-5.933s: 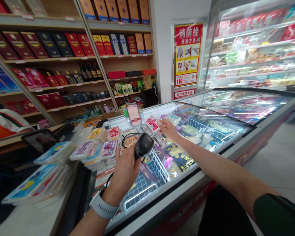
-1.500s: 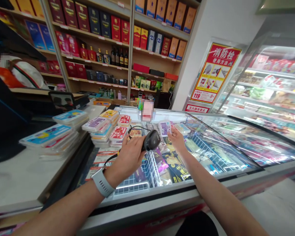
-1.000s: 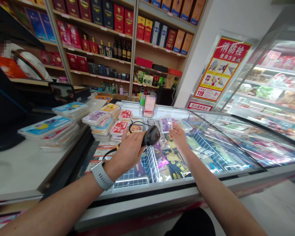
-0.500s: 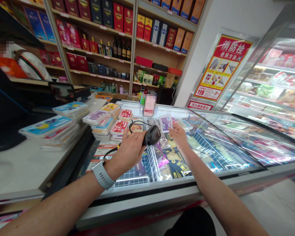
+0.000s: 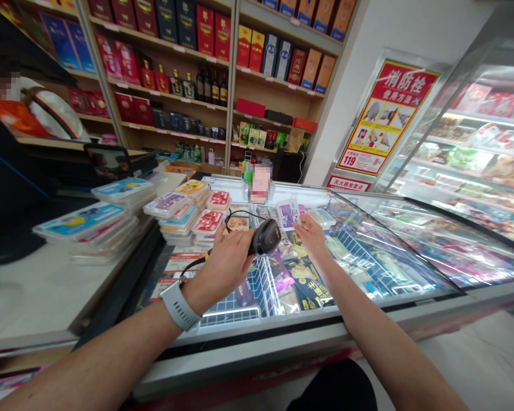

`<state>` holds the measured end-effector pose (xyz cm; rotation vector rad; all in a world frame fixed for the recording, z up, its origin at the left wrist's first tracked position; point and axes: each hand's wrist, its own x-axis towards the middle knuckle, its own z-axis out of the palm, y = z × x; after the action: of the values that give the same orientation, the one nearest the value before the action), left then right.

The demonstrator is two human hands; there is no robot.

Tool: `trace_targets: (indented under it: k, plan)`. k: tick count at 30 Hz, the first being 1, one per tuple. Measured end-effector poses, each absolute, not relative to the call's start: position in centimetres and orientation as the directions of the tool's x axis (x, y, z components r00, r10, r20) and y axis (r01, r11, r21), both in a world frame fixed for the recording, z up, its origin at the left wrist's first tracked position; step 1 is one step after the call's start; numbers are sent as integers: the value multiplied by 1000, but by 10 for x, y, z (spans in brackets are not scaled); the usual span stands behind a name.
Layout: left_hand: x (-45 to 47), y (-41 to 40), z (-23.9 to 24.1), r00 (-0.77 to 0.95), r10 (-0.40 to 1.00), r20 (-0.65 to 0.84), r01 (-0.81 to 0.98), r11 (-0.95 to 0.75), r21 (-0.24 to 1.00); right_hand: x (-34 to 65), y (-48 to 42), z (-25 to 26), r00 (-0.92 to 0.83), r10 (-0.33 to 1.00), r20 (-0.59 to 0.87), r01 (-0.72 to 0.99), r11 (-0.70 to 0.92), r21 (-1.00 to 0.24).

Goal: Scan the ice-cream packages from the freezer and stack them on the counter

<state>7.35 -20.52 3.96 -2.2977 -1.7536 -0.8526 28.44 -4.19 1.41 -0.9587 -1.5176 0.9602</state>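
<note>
My left hand [image 5: 225, 264] is wrapped round a black corded barcode scanner [image 5: 265, 237], whose head points up and right. A grey watch sits on that wrist. My right hand [image 5: 310, 237] pinches a small flat packet with a purple label [image 5: 288, 214], tilted toward the scanner head, a short gap between them. Both hands hover over the glass lid of a chest freezer [image 5: 368, 251]. Stacks of similar flat packets [image 5: 191, 214] lie on the freezer's left end, just left of the scanner.
More packet stacks [image 5: 89, 225] rest on a counter at left. A person in white and orange [image 5: 38, 114] sits behind it. Wooden shelves of boxed bottles [image 5: 205, 51] fill the back wall. A red poster [image 5: 383, 117] and a chilled display case [image 5: 475, 142] stand at right.
Since six seconds ago the packet in my right hand is a purple one instead of a red one. Over the last second both hands have barely moved.
</note>
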Motion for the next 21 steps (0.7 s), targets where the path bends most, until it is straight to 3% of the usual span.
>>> trace_targets:
  k: [21]
  plan:
    - [75, -206, 38, 172, 845, 506, 917, -326, 232, 286, -36, 8, -106, 912, 396, 145, 408, -901]
